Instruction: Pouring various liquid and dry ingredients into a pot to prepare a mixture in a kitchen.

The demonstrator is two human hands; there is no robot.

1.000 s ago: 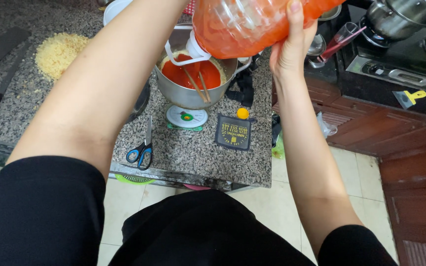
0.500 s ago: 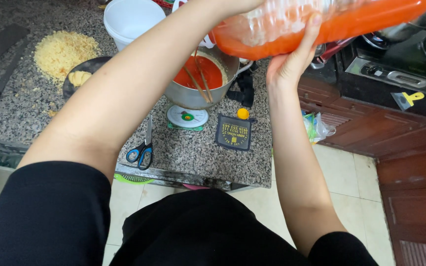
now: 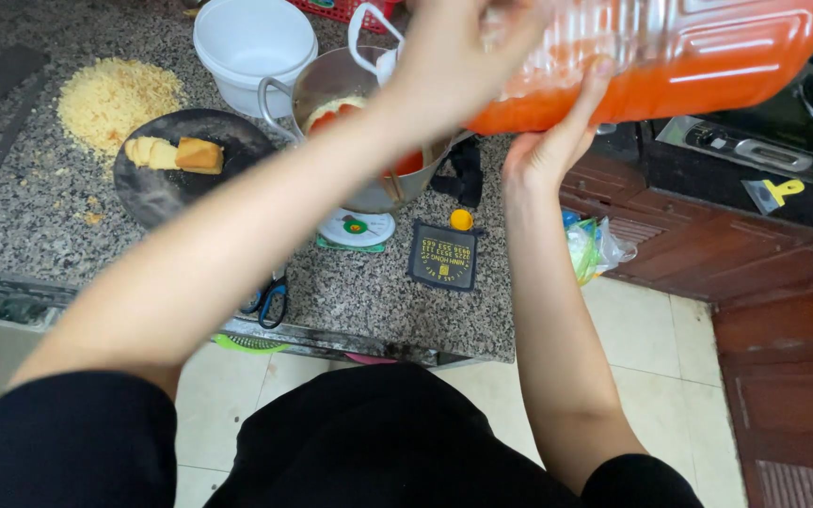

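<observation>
A large clear plastic jug, part-filled with orange-red liquid, is being held on its side above the speckled granite counter. It is being gripped from above by the left hand, blurred but closed on it, and propped from below by the right hand, whose fingers are being pressed against its underside. Beneath the jug, a round steel pot holding red liquid is being carried on a small white kitchen scale. A white plastic bucket is standing just behind the pot, and a dark round pan with yellow cake pieces is lying beside it.
</observation>
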